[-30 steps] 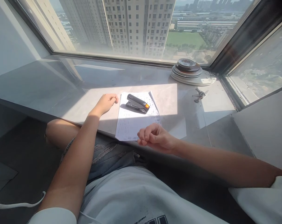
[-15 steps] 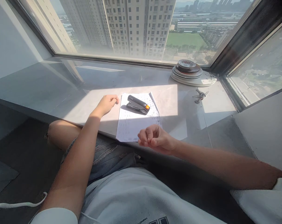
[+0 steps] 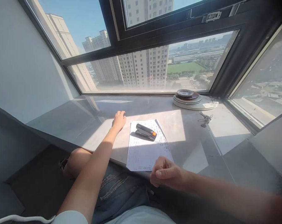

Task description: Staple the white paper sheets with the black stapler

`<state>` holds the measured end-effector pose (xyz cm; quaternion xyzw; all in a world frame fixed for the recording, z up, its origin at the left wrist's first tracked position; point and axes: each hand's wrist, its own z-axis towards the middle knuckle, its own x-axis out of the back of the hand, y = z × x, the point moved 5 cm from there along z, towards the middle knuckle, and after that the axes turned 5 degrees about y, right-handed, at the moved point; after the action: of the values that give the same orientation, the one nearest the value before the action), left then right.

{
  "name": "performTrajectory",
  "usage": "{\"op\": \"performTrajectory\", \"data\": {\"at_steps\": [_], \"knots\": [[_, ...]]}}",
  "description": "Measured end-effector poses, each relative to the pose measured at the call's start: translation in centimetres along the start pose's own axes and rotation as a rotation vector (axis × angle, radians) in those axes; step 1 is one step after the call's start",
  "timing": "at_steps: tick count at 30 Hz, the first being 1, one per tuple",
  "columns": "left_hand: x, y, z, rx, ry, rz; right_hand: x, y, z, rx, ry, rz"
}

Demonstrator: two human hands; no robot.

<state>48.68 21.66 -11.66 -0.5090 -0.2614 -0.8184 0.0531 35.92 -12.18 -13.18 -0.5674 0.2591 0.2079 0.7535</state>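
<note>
A black and grey stapler (image 3: 146, 132) with an orange patch lies on white printed sheets (image 3: 143, 157) near the sill's front edge. My left hand (image 3: 119, 120) rests on the sill to the left of the sheets, fingers somewhat apart and pointing at the window, holding nothing. Over the lower right corner of the sheets is my right hand (image 3: 166, 172), its fingers curled into a loose fist with the thumb on top. Nothing shows in it. The stapler touches neither hand.
A stack of plates (image 3: 188, 99) stands at the back right of the grey sill (image 3: 155, 107), against the window frame. Keys (image 3: 206, 118) lie in front of it. My knee (image 3: 79, 160) is below the front edge at left.
The view has tilted up, showing more window. My left hand has reached further from my body and its fingers have loosened. My right hand has turned and curled more tightly.
</note>
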Motion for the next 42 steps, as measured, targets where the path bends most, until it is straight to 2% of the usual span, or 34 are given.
{"op": "performTrajectory", "data": {"at_steps": [5,10,13,16,18,21,22,24,26,28,31,35,38,42], "knots": [[-1.3,0.1,0.3,-0.025,-0.065,0.047,0.3,0.5,0.0,-0.045,0.006,0.027],[-0.3,0.0,-0.9,-0.05,-0.028,0.018,0.1,0.6,0.2,-0.02,-0.006,0.004],[0.3,0.2,-1.7,-0.075,-0.025,-0.023,0.1,-0.7,0.6,0.003,0.011,-0.108],[0.5,0.5,-2.4,-0.078,-0.024,-0.077,1.2,-4.0,1.6,0.086,0.055,-0.504],[0.4,0.7,-2.9,-0.082,-0.029,-0.114,2.5,-6.8,2.5,0.242,0.13,-0.901],[0.1,1.1,-3.6,-0.108,-0.044,-0.153,5.2,-10.0,3.6,0.497,0.394,-1.394],[0.1,1.2,-3.8,-0.116,-0.051,-0.163,6.1,-10.3,4.0,0.521,0.485,-1.492],[-0.1,1.3,-4.1,-0.127,-0.068,-0.176,8.0,-10.0,4.7,0.473,0.61,-1.596],[0.0,1.3,-4.2,-0.136,-0.084,-0.176,9.5,-9.0,5.3,0.373,0.646,-1.608],[0.2,1.4,-4.2,-0.141,-0.098,-0.164,10.3,-8.2,5.6,0.304,0.622,-1.601],[0.6,1.8,-4.2,-0.151,-0.119,-0.153,10.6,-8.0,5.4,0.301,0.574,-1.609],[1.2,2.7,-5.0,-0.13,-0.079,-0.141,10.7,-8.8,5.0,0.322,0.614,-1.552],[1.4,3.2,-7.6,-0.069,-0.054,-0.221,11.0,-9.0,4.9,0.293,0.667,-1.449],[0.9,4.7,-12.1,-0.134,-0.245,-0.271,11.5,-9.1,4.8,0.316,0.698,-1.343]]}}
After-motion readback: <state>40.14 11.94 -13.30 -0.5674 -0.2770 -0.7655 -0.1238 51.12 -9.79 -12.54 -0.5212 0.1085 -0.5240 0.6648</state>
